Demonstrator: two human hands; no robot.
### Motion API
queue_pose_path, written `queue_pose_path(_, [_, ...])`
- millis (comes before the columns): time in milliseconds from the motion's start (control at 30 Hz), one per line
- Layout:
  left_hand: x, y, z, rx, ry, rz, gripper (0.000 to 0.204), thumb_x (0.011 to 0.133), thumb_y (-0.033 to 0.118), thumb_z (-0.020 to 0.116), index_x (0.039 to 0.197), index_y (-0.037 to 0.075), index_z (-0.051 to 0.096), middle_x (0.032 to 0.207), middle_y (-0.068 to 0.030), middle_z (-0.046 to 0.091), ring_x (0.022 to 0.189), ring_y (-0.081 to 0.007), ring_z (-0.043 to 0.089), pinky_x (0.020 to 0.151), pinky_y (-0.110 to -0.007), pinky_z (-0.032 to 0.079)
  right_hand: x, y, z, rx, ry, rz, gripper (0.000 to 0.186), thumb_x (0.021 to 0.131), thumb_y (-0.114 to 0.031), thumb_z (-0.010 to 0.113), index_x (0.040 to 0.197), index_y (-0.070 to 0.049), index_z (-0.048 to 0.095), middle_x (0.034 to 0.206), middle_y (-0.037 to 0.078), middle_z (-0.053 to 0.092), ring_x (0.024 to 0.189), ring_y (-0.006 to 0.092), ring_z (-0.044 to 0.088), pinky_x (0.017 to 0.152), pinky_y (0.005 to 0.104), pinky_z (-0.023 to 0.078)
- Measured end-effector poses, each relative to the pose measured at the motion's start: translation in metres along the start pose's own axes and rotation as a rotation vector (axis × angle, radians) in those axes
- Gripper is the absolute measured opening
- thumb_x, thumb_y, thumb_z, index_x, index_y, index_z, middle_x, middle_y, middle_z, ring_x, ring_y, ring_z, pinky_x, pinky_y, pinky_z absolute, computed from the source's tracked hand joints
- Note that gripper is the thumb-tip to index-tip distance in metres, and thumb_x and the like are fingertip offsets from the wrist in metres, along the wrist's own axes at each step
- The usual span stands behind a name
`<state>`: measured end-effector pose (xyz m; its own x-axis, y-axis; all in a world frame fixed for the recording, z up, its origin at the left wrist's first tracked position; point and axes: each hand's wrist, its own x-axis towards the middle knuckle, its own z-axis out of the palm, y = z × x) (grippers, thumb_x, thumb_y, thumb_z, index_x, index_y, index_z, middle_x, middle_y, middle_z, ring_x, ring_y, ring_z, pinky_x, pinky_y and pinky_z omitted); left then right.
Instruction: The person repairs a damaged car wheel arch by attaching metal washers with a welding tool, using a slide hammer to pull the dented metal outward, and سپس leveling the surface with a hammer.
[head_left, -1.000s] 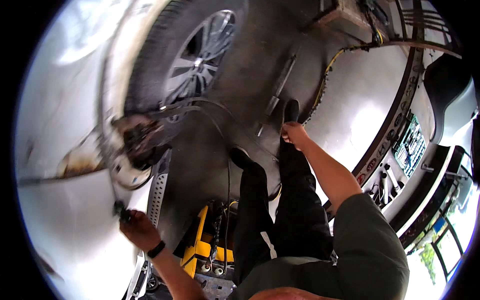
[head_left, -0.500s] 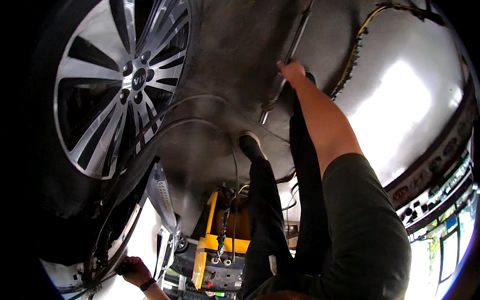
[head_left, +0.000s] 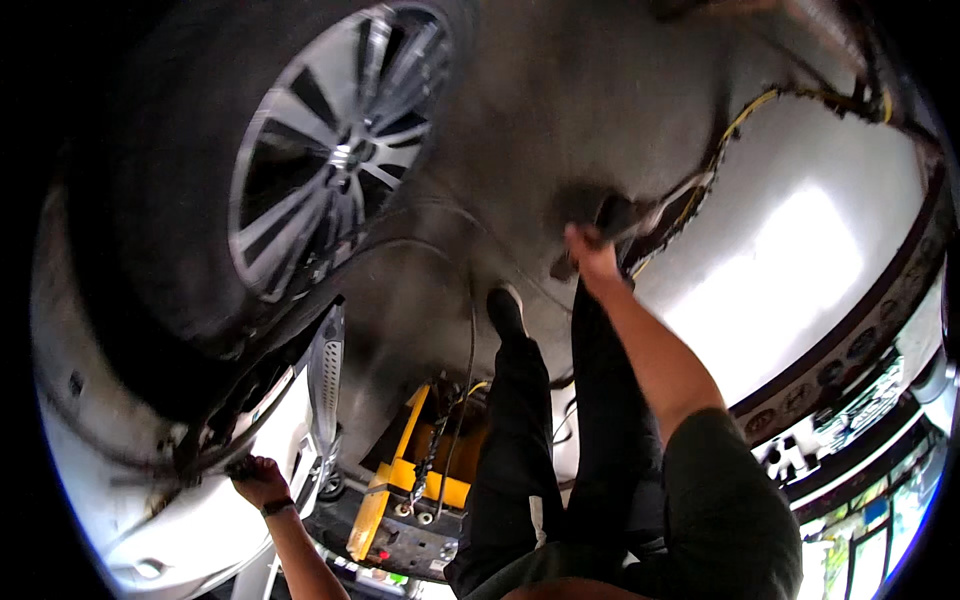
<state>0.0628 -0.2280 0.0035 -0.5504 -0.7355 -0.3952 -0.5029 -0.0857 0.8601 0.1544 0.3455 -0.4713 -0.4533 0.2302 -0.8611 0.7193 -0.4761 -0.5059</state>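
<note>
My right hand (head_left: 597, 265) is out in front of my leg, its fingers curled narrow around a long metal tool (head_left: 648, 216) that slants up and rightward above the floor (head_left: 540, 90); its far end is too blurred to tell. My left hand (head_left: 262, 484) is low by the white car body (head_left: 190, 520), below and left of the spoked wheel (head_left: 345, 155), with its fingers pinched around a small dark piece (head_left: 240, 467); I cannot tell whether that piece touches the body. To handle both well, I'd judge, I should keep the right grip firm, with the wrist in line with the tool, and keep the metal away from my shoe and shin, which lie very close to it in this view. The left should hold steady, with light pressure, since the cramped spot by the wheel leaves little slack. The dark hose (head_left: 405, 242) looping across near my feet seems easy to snag, so I'd step with care. As for containers, the yellow open-topped cart (head_left: 370, 520) stands beside my left leg; a wrapped dark cable (head_left: 420, 470) hangs across its opening, and whatever lies deeper inside is too shadowed to make out.
</note>
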Motion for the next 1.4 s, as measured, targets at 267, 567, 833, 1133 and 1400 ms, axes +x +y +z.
queue_pose_path(267, [-0.013, -0.023, 0.047, -0.238, 0.268, -0.013, 0.025, 0.099, 0.034, 0.056, 0.085, 0.014, 0.059, 0.071, 0.0013, 0.057, 0.051, -0.0111, 0.047, 0.045, -0.022, 0.039, -0.234, -0.127, 0.061, -0.659, -0.607, -0.011, 0.053, 0.094, -0.049, 0.073, 0.078, 0.001, 0.066, 0.065, 0.006, 0.056, 0.068, 0.0124, 0.052, 0.063, 0.0386, 0.046])
queue_pose_path(567, [-0.042, -0.015, 0.068, -0.474, 0.213, -0.034, 0.027, 0.100, 0.025, 0.050, 0.109, 0.002, 0.060, 0.093, -0.0096, 0.061, 0.077, -0.0203, 0.057, 0.067, -0.035, 0.052, -0.320, -0.114, 0.116, -0.863, -0.687, 0.041, 0.057, 0.093, -0.059, 0.070, 0.076, -0.005, 0.065, 0.061, -0.001, 0.051, 0.064, 0.0145, 0.052, 0.061, 0.0385, 0.046])
queue_pose_path(833, [-0.044, -0.023, 0.074, -0.643, 0.173, -0.007, 0.023, 0.103, 0.022, 0.050, 0.110, 0.002, 0.058, 0.096, -0.0095, 0.063, 0.079, -0.0187, 0.061, 0.064, -0.033, 0.052, -0.339, -0.119, 0.152, -0.786, -0.970, 0.213, 0.038, 0.096, -0.042, 0.074, 0.083, -0.010, 0.058, 0.060, -0.005, 0.045, 0.053, 0.0085, 0.042, 0.050, 0.0313, 0.031])
queue_pose_path(1133, [-0.055, -0.014, 0.082, -0.569, 0.277, -0.037, 0.027, 0.103, 0.025, 0.046, 0.105, 0.000, 0.057, 0.093, -0.0104, 0.061, 0.074, -0.0183, 0.059, 0.061, -0.030, 0.053, -0.338, -0.145, 0.156, -0.741, -1.064, 0.435, 0.035, 0.098, -0.027, 0.073, 0.075, -0.016, 0.049, 0.059, -0.007, 0.039, 0.050, 0.0074, 0.035, 0.047, 0.0299, 0.027])
queue_pose_path(1400, [-0.063, 0.002, 0.098, -0.546, 0.461, -0.065, 0.028, 0.103, 0.026, 0.047, 0.106, 0.001, 0.058, 0.095, -0.0106, 0.061, 0.078, -0.0189, 0.061, 0.062, -0.032, 0.053, -0.316, -0.168, 0.162, -0.765, -1.223, 0.579, 0.034, 0.100, -0.027, 0.071, 0.073, -0.014, 0.054, 0.062, -0.006, 0.041, 0.051, 0.0070, 0.039, 0.050, 0.0281, 0.033])
